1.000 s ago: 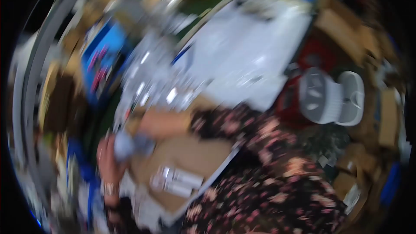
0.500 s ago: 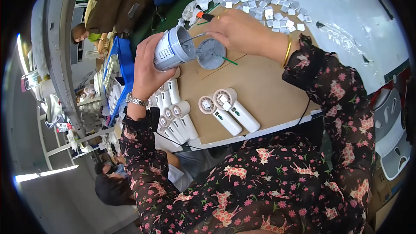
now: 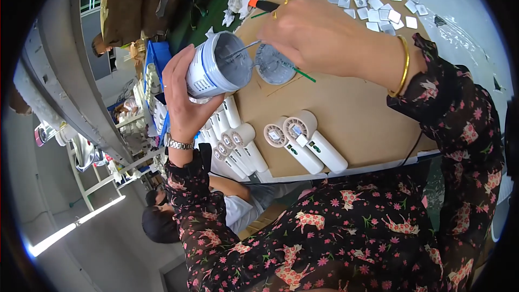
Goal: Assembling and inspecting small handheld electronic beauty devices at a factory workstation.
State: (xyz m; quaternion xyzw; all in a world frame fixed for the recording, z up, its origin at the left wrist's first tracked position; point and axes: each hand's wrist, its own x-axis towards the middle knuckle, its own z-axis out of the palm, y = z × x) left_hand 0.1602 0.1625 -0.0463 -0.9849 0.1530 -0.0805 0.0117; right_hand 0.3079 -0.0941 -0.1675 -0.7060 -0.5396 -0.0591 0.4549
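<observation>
My left hand [image 3: 181, 89] is wrapped round a white tub [image 3: 203, 78] of grey paste, tilted with its mouth toward the right. Between the fingers of my right hand [image 3: 311, 32] is a thin metal rod [image 3: 242, 50], whose far end reaches into the tub. Just right of the tub lies a round lid [image 3: 277, 70] smeared with the same paste, and a green stick [image 3: 305, 74] rests across its edge. Nearer me on the brown board are two white handheld fans [image 3: 311, 143], each with a small square piece on its round head.
Several more handheld fans [image 3: 238, 148] stand in a row at the board's left edge. Many small clear square pieces [image 3: 373, 5] lie scattered at the far side. An orange-and-black handle [image 3: 263, 4] lies beyond my right hand. A co-worker [image 3: 232, 200] sits at lower left.
The view has shifted, so the board and fans sit lower and further right. The tub's mouth now shows more openly, and the rod is still inside it.
</observation>
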